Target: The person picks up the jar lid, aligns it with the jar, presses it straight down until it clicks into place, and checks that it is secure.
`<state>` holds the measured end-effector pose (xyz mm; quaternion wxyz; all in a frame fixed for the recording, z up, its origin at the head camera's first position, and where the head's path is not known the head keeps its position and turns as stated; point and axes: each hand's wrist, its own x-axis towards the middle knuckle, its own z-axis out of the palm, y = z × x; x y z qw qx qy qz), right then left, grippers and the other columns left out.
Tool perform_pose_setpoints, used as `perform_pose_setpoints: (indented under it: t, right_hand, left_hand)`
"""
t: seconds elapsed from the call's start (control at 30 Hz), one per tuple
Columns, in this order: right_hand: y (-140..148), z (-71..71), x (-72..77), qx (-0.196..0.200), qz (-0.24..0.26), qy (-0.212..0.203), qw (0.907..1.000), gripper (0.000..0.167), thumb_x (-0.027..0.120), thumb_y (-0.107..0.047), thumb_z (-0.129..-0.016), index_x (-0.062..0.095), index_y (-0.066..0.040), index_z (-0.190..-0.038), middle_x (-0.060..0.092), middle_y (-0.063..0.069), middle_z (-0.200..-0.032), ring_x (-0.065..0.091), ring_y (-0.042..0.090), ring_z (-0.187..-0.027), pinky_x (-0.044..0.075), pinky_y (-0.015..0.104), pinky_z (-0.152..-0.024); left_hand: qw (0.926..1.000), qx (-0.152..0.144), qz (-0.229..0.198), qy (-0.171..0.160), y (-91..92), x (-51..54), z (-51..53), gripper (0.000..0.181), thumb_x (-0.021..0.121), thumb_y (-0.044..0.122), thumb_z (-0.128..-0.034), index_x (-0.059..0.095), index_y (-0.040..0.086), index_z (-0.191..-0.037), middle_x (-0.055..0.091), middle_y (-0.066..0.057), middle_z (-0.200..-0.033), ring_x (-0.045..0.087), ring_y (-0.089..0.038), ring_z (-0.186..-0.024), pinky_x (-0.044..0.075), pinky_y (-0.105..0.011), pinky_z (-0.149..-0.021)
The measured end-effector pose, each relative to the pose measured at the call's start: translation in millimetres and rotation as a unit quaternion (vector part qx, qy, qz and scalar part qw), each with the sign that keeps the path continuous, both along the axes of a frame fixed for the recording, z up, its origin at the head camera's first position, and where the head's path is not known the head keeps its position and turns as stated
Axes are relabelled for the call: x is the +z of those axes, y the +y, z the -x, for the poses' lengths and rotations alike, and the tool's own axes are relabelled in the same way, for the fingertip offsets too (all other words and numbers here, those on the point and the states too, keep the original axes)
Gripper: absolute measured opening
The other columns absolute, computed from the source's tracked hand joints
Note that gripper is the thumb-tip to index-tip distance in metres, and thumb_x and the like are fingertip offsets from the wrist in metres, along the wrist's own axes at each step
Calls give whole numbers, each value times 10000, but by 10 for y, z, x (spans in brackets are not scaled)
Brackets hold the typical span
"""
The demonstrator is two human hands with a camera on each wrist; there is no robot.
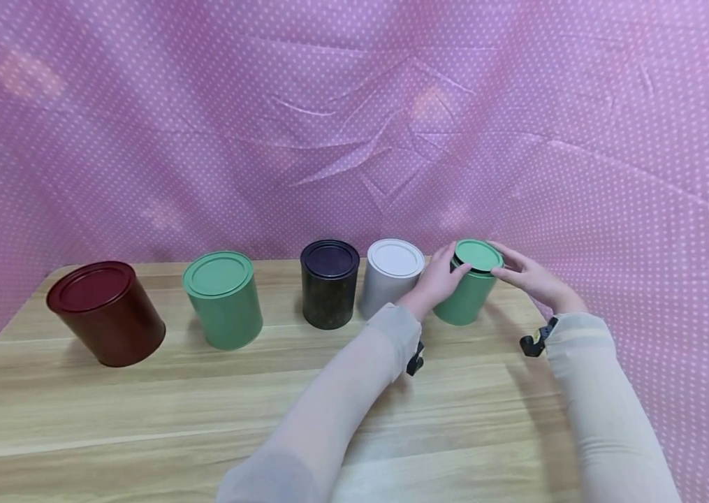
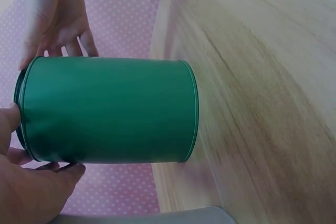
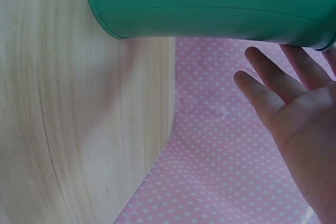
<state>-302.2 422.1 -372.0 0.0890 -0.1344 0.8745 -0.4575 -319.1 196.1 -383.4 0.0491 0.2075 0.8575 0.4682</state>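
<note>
A green canister stands upright at the right end of the table, between my two hands. Its green lid has a dark band showing along its lower edge. My left hand grips the left side of the top, thumb at the rim in the left wrist view and curled fingers along the wall. From the right, my right hand touches the top rim with thumb and fingertips. Its fingers look fairly straight and spread in the right wrist view, some of them apart from the wall.
Close by my left hand is a white canister, with a black one beside it. Farther left stand another green canister and a dark red canister. Pink dotted cloth hangs behind the wooden table.
</note>
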Motion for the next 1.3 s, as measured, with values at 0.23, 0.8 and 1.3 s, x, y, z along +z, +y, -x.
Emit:
perform_pose_setpoints:
  t: [0.23, 0.8, 1.3]
  right_hand:
    - [-6, -12, -15, 14, 57, -161, 9999, 657, 493, -318, -1016, 139, -247, -1565, 206, 190, -1593, 184, 425, -1451, 177, 667, -1129]
    - [-28, 40, 107, -64, -510, -523, 9973, 709, 532, -379, -989, 129, -279, -1564, 145, 171, -1613, 184, 443, -1449, 249, 623, -1125]
    - [-91, -21, 107, -61, 173, -802, 9966, 714, 530, -293, -1001, 107, -194, -1567, 79, 203, -1614, 126, 410, -1467, 191, 524, -1173]
  left_hand:
    - [9997, 29, 210, 137, 2, 0, 36, 631, 472, 399, -1010, 251, 139, -1541, 299, -66, -1577, 310, -211, -1444, 280, -363, -1181]
    - [9983, 71, 520, 240, -53, 0, 35, 647, 457, 434, -1008, 240, 144, -1544, 291, -28, -1587, 281, -178, -1459, 251, -336, -1192]
    - [9944, 367, 862, 484, -24, 1, 5, 622, 476, 439, -998, 293, 162, -1524, 306, 43, -1568, 294, -122, -1446, 238, -289, -1186]
